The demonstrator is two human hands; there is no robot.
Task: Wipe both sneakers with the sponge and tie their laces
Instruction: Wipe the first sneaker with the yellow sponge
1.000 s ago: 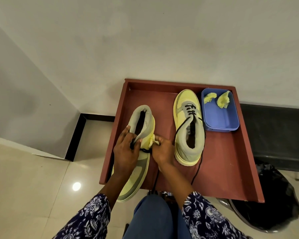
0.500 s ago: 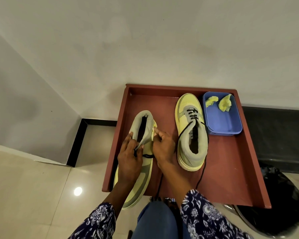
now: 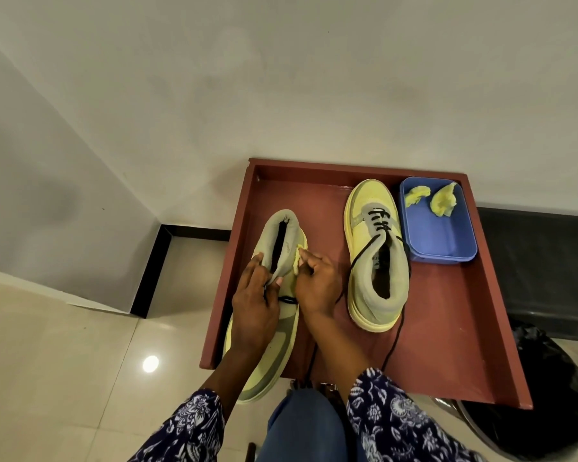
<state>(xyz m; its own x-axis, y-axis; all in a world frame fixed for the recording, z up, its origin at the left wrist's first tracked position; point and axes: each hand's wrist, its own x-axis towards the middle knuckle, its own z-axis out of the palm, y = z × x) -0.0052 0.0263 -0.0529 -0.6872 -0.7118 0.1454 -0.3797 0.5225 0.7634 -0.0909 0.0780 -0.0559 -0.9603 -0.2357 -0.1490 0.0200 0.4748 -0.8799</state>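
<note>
Red tray [image 3: 447, 328] is set on the floor against the wall. Left sneaker [image 3: 281, 338] is tilted over the tray's near-left edge, heel far, toe near. It is steadied by the left hand [image 3: 254, 311], fingers curled round the collar. A yellow sponge [image 3: 297, 261] scrap is pinched in the right hand [image 3: 317, 285] against the collar's right side. Right sneaker [image 3: 376, 258] is sat flat mid-tray, lace [image 3: 394, 338] untied and trailing near. Blue tub [image 3: 437, 235] at far right is holding two more scraps.

Wiping is judged best done in short strokes along the collar, shoe kept braced, lace kept out from under the sponge.

The left sneaker's lacing is mostly hidden by the hands. Its far side is not seen. How much is already wiped cannot be told. A black bag [image 3: 544, 395] is cut off at right.
</note>
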